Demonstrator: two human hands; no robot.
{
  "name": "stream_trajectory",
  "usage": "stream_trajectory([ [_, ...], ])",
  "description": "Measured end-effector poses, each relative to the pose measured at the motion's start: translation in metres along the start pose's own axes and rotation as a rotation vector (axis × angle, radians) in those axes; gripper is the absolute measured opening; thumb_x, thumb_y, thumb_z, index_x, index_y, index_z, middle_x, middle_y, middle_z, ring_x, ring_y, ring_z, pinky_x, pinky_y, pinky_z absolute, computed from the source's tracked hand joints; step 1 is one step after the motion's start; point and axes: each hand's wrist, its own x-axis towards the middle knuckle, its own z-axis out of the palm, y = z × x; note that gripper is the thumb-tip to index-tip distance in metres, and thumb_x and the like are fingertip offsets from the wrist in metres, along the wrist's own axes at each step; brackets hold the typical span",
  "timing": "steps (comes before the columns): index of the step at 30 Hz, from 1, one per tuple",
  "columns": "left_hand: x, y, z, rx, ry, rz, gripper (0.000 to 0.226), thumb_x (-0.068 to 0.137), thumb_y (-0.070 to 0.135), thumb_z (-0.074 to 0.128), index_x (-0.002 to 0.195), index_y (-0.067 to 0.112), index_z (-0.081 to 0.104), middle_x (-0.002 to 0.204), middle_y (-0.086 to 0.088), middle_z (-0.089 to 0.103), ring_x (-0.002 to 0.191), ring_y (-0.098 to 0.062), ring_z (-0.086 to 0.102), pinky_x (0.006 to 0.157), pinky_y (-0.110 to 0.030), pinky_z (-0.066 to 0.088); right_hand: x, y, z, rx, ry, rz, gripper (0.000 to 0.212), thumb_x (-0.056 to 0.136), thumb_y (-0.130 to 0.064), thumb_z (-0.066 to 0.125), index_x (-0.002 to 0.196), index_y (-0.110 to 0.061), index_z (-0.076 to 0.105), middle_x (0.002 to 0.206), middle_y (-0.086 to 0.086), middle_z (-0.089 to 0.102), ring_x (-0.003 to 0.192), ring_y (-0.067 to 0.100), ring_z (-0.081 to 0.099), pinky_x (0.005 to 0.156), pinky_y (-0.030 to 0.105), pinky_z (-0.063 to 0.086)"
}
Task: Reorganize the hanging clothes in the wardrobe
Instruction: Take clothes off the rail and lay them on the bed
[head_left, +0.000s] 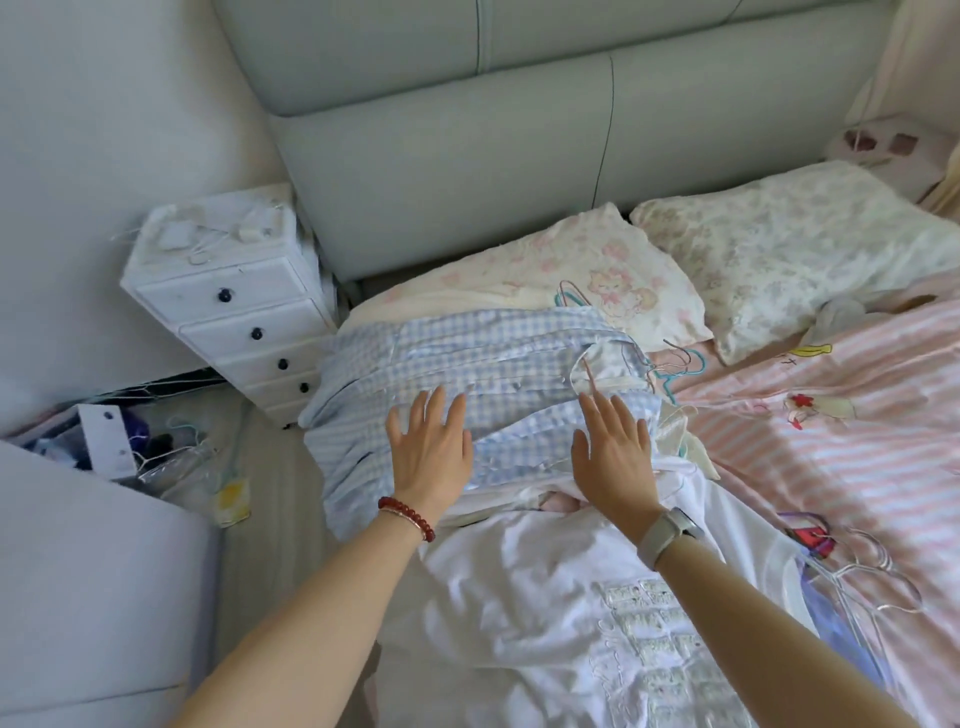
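A pile of blue-and-white checked garments (467, 364) is laid flat across the bed's left edge at the centre of the frame, its folds overhanging the side. Thin wire hangers (670, 364), teal and pink, are seen protruding at its right end. A white garment (519, 597) with a printed panel is spread crumpled below it, at lower centre.

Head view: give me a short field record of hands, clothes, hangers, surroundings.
left hand: flat, fingers straight, pressing the checked garment
right hand: flat, fingers straight, on the same garment's right part
clothes: checked garment tops a pile on the bed; white garment lies nearer
hangers: hooks stick out at the pile's right end
pillows: two, beyond the pile
drawers: white unit left of the bed
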Motion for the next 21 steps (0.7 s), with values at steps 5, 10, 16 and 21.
stream_trajectory([
  [5, -0.115, -0.009, -0.027, -0.122, 0.045, -0.163, 0.043, 0.097, 0.031, 0.032, 0.139, 0.022, 0.033, 0.146, 0.003, 0.032, 0.135, -0.012, 0.026, 0.11, -0.042, 0.018, -0.088, -0.039, -0.006, 0.024, -0.023, -0.132, 0.04, 0.094, -0.021, 0.041, 0.133, -0.012, 0.044, 0.143, 0.007, 0.04, 0.138, 0.024, 0.025, 0.112, 0.046, 0.015],
  [10, -0.28, -0.024, -0.043, -0.21, 0.125, -0.177, 0.034, 0.09, 0.022, 0.046, 0.123, 0.015, 0.055, 0.125, -0.002, 0.056, 0.112, -0.021, 0.054, 0.093, -0.038, 0.04, -0.205, -0.08, 0.012, 0.109, -0.045, -0.293, 0.032, 0.09, -0.014, 0.05, 0.121, -0.008, 0.057, 0.128, 0.01, 0.056, 0.128, 0.028, 0.041, 0.107, 0.045, 0.025],
  [16, -0.509, -0.045, -0.024, -0.217, 0.149, -0.36, 0.027, 0.077, 0.016, 0.068, 0.103, 0.01, 0.066, 0.103, -0.007, 0.066, 0.087, -0.027, 0.064, 0.076, -0.039, 0.053, -0.367, -0.131, 0.054, 0.021, -0.265, -0.63, 0.033, 0.092, -0.019, 0.044, 0.123, -0.013, 0.054, 0.128, 0.004, 0.055, 0.128, 0.022, 0.039, 0.109, 0.042, 0.023],
  [21, -0.676, -0.071, -0.025, -0.099, 0.159, -0.757, 0.032, 0.06, 0.011, 0.081, 0.09, 0.008, 0.069, 0.085, -0.007, 0.068, 0.077, -0.026, 0.067, 0.067, -0.04, 0.054, -0.495, -0.175, 0.087, -0.025, -0.479, -1.053, 0.032, 0.092, -0.023, 0.04, 0.122, -0.018, 0.053, 0.126, 0.001, 0.054, 0.123, 0.02, 0.042, 0.103, 0.033, 0.025],
])
